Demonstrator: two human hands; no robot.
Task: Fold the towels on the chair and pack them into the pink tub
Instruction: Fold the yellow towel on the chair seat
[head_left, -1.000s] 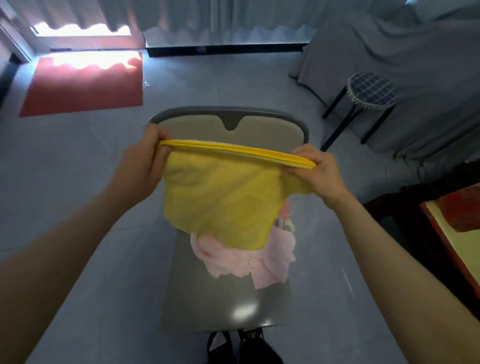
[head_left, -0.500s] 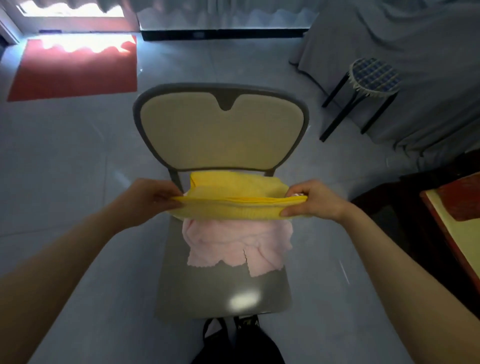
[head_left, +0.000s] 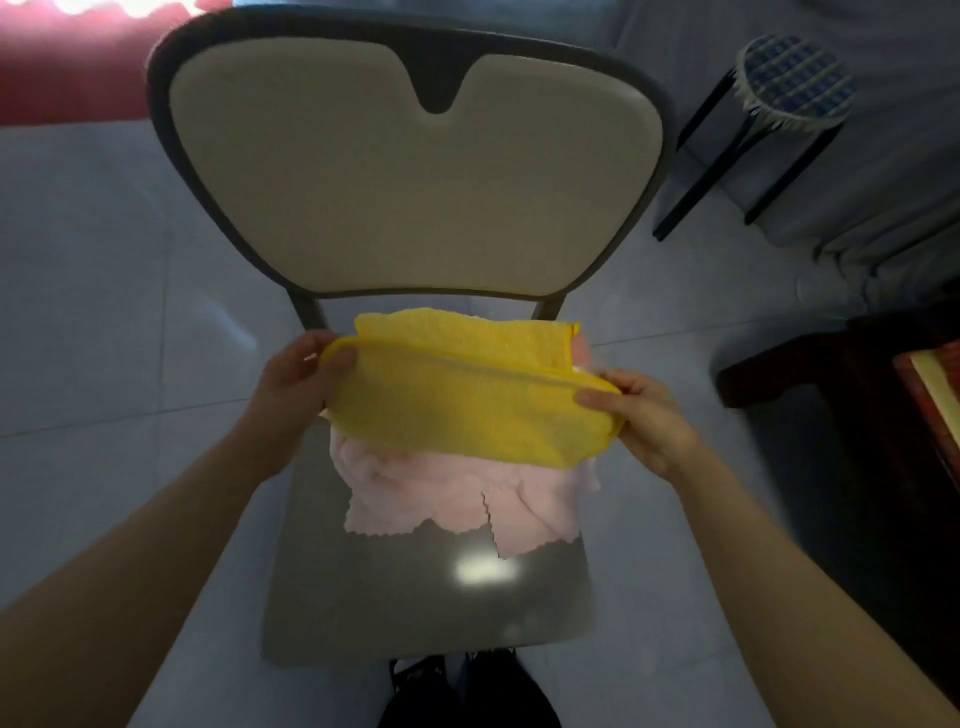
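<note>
- Red mat (head_left: 62, 67) at top left, cut off by the frame edge.
- Left hand (head_left: 296, 379): its grip pinches the left end of the yellow towel (head_left: 467, 415), thumb on top.
- The yellow towel is folded into a long band and held just above the chair (head_left: 415, 597) seat. It hides the back part of the crumpled pink towel (head_left: 441, 499) lying there.
- Right hand (head_left: 644, 415): its grip pinches the towel's right end.

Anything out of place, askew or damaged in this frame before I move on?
Nothing spilled or damaged. The pink towel lies crumpled and unfolded on the chair seat, partly under the yellow towel that the left hand and right hand grip at its ends. No pink tub is in view.
</note>
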